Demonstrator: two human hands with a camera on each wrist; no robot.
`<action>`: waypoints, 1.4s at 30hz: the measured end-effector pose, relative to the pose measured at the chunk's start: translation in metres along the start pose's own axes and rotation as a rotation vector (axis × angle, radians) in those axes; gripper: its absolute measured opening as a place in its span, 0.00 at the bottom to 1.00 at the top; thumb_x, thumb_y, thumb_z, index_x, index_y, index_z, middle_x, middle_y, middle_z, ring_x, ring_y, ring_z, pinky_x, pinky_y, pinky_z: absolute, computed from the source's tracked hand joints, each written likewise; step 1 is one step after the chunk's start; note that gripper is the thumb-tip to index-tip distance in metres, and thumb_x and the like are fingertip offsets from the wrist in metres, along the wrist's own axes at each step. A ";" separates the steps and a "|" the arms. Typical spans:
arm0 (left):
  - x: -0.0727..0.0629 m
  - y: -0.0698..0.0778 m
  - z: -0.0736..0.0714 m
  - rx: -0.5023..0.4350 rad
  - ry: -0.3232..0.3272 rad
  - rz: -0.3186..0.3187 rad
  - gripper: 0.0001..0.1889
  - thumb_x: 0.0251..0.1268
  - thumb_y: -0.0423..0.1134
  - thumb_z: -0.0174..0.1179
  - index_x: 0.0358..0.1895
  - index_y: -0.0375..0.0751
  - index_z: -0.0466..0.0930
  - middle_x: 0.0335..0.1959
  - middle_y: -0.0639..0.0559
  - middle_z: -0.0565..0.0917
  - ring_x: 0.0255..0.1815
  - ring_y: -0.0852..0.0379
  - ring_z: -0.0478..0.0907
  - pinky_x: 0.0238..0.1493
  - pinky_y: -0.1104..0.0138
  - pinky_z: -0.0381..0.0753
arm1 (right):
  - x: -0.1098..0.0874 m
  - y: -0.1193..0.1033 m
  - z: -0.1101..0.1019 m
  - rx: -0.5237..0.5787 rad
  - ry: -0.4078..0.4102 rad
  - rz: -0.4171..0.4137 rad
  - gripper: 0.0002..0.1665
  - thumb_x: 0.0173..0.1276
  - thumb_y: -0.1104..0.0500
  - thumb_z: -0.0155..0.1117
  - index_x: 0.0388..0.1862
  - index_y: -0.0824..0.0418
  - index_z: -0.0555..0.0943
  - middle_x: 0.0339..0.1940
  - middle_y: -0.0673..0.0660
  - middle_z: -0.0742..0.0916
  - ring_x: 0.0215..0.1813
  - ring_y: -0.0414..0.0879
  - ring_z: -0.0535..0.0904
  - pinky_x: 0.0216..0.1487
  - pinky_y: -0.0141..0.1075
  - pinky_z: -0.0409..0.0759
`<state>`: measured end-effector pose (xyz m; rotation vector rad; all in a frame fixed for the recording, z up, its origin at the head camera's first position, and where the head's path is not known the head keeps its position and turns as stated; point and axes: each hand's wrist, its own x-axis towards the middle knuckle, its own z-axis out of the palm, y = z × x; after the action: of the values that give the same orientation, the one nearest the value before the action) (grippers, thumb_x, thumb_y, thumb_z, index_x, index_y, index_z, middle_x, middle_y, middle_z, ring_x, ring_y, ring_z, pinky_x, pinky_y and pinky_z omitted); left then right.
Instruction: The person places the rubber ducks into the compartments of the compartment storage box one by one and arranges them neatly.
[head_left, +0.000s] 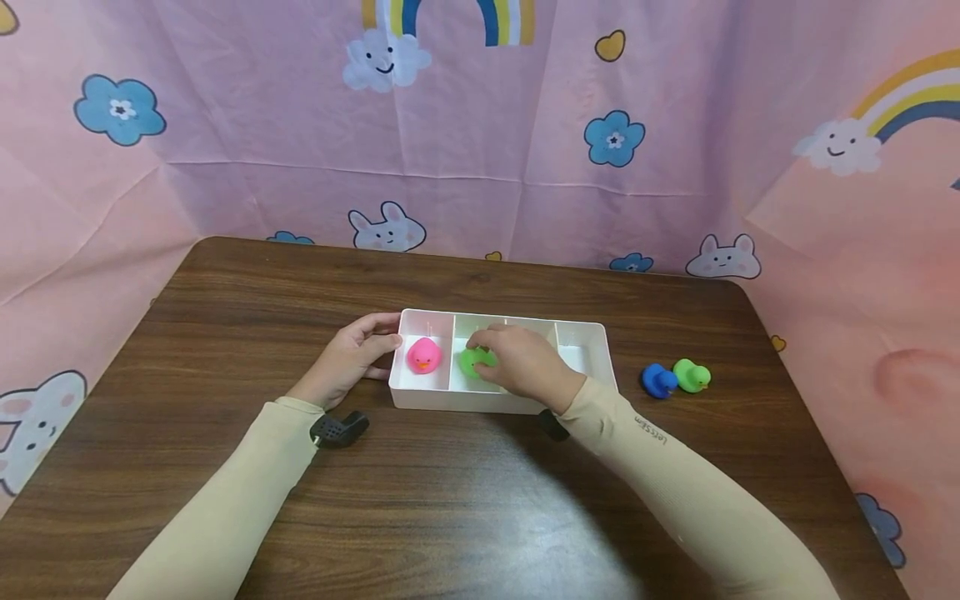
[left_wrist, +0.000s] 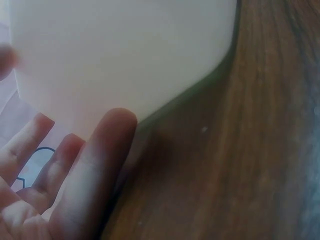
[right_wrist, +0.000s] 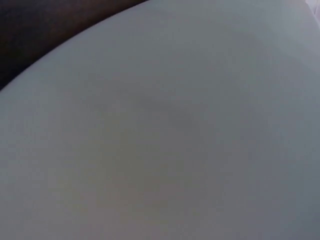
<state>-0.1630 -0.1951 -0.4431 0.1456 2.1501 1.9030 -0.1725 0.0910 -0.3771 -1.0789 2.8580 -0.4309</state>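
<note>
A long white divided tray (head_left: 446, 401) lies on the table. My left hand (head_left: 348, 354) steadies its left end; in the left wrist view the thumb (left_wrist: 102, 155) rests against the white wall, with loosely bent fingers beyond it. A pink rubber duck (head_left: 424, 357) sits in the leftmost compartment. Over the compartment beside it, my right hand (head_left: 528, 362) reaches down and holds a green rubber duck (head_left: 472, 362) between thumb and fingers. This hand hides most of the third compartment. The tray's pale wall (right_wrist: 165, 125) fills most of the right wrist view.
Right of the tray, a blue rubber duck (head_left: 659, 381) and a second, light green duck (head_left: 692, 376) stand side by side on the brown wooden table (head_left: 360, 517). A pink patterned cloth (head_left: 480, 125) hangs behind the table and along its sides.
</note>
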 end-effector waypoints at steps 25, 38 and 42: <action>-0.012 -0.003 0.010 -0.019 0.026 -0.031 0.30 0.78 0.47 0.59 0.77 0.40 0.65 0.71 0.38 0.71 0.63 0.43 0.77 0.49 0.57 0.89 | -0.119 0.085 -0.103 -0.063 0.245 0.072 0.20 0.66 0.61 0.74 0.57 0.58 0.84 0.45 0.52 0.87 0.33 0.42 0.83 0.32 0.40 0.82; -0.017 0.000 0.015 -0.002 0.036 -0.012 0.30 0.79 0.47 0.58 0.76 0.39 0.65 0.71 0.37 0.71 0.62 0.44 0.77 0.49 0.57 0.88 | -0.182 0.137 -0.096 -0.033 -0.038 0.312 0.19 0.69 0.58 0.71 0.57 0.63 0.84 0.51 0.60 0.87 0.41 0.47 0.83 0.40 0.45 0.82; -0.018 0.000 0.018 -0.005 0.041 -0.015 0.29 0.79 0.46 0.58 0.76 0.40 0.66 0.71 0.37 0.71 0.63 0.44 0.77 0.49 0.57 0.88 | -0.190 0.145 -0.087 0.001 -0.089 0.356 0.19 0.69 0.58 0.71 0.58 0.61 0.83 0.54 0.61 0.87 0.49 0.54 0.83 0.47 0.52 0.83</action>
<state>-0.1415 -0.1826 -0.4424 0.0902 2.1661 1.9198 -0.1352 0.3401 -0.3423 -0.5521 2.8811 -0.3473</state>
